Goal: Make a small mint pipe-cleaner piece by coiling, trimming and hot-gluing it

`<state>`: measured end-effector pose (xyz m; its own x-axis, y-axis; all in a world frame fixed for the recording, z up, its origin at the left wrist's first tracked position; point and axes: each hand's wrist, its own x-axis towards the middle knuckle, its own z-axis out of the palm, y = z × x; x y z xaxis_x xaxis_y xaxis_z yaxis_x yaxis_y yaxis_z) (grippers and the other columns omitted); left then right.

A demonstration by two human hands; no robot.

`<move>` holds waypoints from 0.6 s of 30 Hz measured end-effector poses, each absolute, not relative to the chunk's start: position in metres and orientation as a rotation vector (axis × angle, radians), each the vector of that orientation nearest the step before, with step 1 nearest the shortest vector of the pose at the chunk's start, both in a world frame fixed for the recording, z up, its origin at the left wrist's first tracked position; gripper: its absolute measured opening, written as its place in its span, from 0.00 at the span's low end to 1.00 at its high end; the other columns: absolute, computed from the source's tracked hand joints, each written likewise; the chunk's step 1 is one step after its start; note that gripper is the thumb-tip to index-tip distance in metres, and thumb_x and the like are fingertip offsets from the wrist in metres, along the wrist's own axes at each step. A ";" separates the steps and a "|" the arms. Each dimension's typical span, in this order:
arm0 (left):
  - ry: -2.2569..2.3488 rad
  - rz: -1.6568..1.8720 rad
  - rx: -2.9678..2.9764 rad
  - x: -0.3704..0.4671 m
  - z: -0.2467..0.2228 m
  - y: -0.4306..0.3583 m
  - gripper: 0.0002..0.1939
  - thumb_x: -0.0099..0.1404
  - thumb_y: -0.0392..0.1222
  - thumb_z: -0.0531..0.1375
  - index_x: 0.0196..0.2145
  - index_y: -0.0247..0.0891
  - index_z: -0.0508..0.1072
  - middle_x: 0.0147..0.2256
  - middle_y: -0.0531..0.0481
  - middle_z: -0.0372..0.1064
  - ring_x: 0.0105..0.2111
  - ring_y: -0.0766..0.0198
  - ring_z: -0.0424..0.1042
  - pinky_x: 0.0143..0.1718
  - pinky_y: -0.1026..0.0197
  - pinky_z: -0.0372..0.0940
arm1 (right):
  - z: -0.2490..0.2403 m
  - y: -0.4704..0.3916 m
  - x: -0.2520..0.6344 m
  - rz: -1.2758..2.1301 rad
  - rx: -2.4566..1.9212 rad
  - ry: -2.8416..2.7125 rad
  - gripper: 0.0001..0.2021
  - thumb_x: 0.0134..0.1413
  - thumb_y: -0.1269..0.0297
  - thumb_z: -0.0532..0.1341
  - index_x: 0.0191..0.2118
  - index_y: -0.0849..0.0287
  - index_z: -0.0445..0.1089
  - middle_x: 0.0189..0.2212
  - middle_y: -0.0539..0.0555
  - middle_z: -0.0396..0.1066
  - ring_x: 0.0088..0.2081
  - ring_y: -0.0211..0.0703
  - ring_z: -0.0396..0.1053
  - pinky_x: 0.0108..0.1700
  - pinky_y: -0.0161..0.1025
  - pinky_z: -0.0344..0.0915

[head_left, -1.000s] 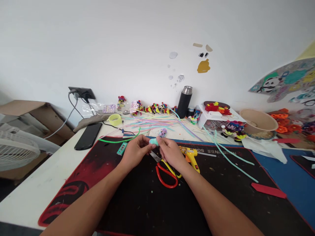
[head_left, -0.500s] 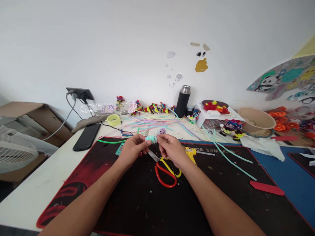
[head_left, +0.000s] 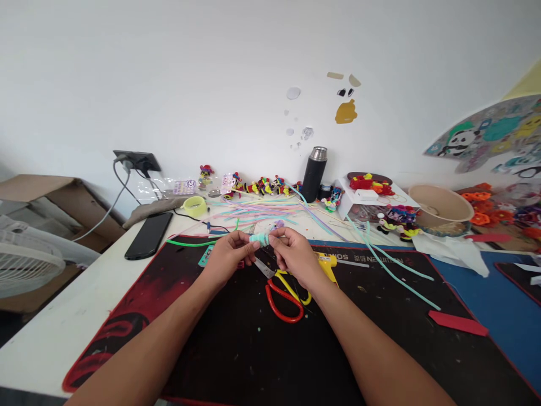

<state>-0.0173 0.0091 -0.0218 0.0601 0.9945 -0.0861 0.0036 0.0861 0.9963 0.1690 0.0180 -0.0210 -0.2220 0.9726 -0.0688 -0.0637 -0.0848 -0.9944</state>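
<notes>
Between my two hands is a small mint-green coil of pipe cleaner (head_left: 259, 239), held above the dark mat. My left hand (head_left: 232, 252) pinches its left end between thumb and fingers. On its right end are the closed fingertips of my right hand (head_left: 293, 252). Scissors (head_left: 284, 299) with one red and one yellow handle lie on the mat below, their blades pointing toward my left hand. Behind my right wrist a yellow glue gun (head_left: 328, 262) is partly hidden. A small purple fuzzy piece (head_left: 278, 225) shows just beyond my right fingers.
Pastel pipe cleaners (head_left: 270, 210) lie in a loose pile behind the mat (head_left: 253, 361). A black phone (head_left: 149, 236) and a roll of tape (head_left: 195, 206) are at left. A black thermos (head_left: 314, 175), a white box (head_left: 376, 204) and a beige basin (head_left: 440, 204) stand at the back.
My right fingers have shifted very slightly on the mint-green coil. Both hands stay in nearly the same place, and the things on the table have not moved.
</notes>
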 end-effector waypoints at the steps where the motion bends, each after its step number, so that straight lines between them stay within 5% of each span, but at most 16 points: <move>1: 1.215 1.097 1.178 -0.017 -0.022 0.009 0.25 0.52 0.58 0.75 0.32 0.39 0.70 0.21 0.53 0.75 0.18 0.66 0.69 0.21 0.66 0.60 | -0.021 0.018 0.169 1.453 -1.095 -1.286 0.18 0.54 0.48 0.67 0.40 0.56 0.68 0.16 0.39 0.62 0.13 0.31 0.55 0.15 0.30 0.49; 18: 1.340 1.154 1.448 -0.019 -0.028 0.006 0.22 0.56 0.57 0.73 0.32 0.41 0.70 0.22 0.55 0.72 0.20 0.63 0.70 0.23 0.62 0.63 | -0.029 0.019 0.168 1.427 -1.086 -1.377 0.14 0.59 0.51 0.64 0.43 0.55 0.67 0.16 0.38 0.62 0.12 0.33 0.57 0.16 0.30 0.52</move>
<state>-0.0189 0.0065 -0.0282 0.0093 0.9962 0.0870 0.2338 -0.0867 0.9684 0.1683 0.0194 -0.0293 -0.2589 0.9655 -0.0264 -0.0077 -0.0294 -0.9995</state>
